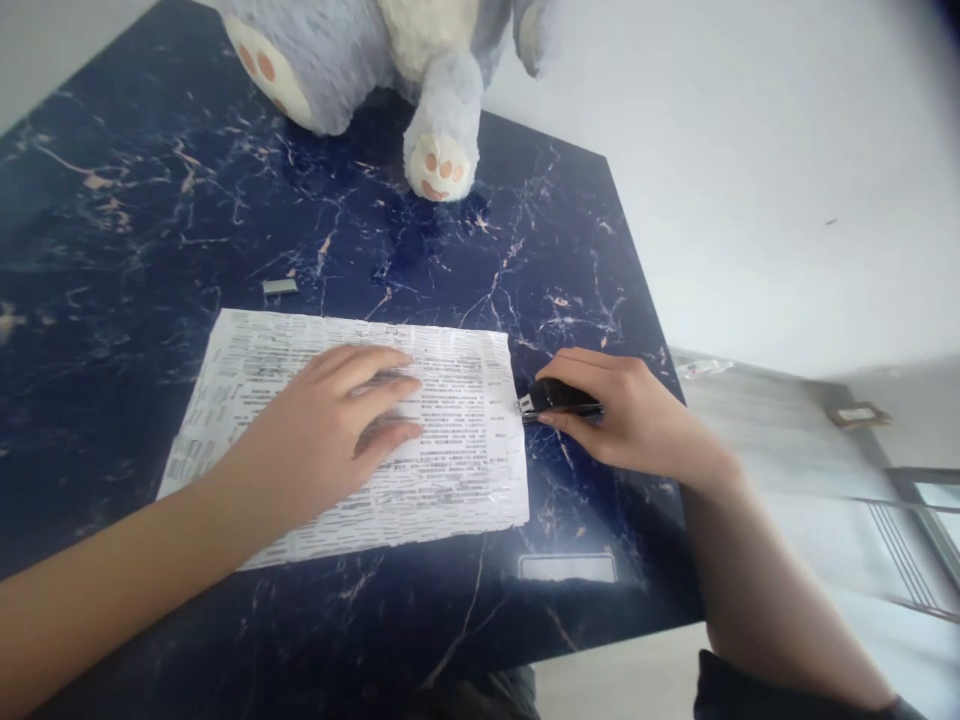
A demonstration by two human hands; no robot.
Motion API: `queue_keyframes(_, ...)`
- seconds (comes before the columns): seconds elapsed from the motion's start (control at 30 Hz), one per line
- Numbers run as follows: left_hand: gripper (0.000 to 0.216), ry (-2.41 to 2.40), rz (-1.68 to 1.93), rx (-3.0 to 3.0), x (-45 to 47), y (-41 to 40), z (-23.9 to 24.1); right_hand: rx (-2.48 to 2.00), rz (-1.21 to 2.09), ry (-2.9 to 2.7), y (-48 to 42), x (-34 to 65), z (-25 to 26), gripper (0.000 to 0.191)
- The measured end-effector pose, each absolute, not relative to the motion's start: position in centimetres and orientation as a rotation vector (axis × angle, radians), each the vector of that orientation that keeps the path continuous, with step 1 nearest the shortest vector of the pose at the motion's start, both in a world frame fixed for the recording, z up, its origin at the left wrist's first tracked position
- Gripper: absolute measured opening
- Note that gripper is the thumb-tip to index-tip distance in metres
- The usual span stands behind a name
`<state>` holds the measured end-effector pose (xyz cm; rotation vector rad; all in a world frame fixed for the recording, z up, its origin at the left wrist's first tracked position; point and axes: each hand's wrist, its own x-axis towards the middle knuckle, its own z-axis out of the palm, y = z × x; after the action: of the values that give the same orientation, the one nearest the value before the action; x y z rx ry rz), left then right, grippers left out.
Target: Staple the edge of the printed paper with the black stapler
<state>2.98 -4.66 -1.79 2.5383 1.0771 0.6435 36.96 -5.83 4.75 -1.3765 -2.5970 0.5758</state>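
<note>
Left hand (322, 425) flat on printed paper (450, 440); black stapler (561, 396) in the right hand (626, 410)
Left hand's fingers lie loosely spread; the paper runs lengthwise from beneath it toward the right hand; the stapler, its long axis pointing toward the left hand, has its nose at the paper's right edge, contact unclear; the right hand, much the nearer to that edge, pinches it between thumb and fingers.

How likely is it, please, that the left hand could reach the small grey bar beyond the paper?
Probably yes: the left hand rests on the paper, the grey bar lies past its far edge, and nothing upright stands between them.
</note>
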Motion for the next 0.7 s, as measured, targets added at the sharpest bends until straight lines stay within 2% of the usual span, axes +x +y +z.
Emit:
queue_keyframes(0.27,0.025,1.074,0.665,2.525,3.4,-5.5,-2.1,-1.376,0.546,-2.626,-6.4,35.5,4.1,0.011)
queue_keyframes(0.47,0.022,1.074,0.655,2.552,3.4,-5.4,-2.2,-1.386,0.295,-2.773,-6.4,34.9,3.9,0.006)
queue_keyframes(0.7,0.021,1.087,0.654,2.531,3.4,-5.5,-2.2,-1.437,-0.058,-2.913,-7.1,33.6,3.8,0.030)
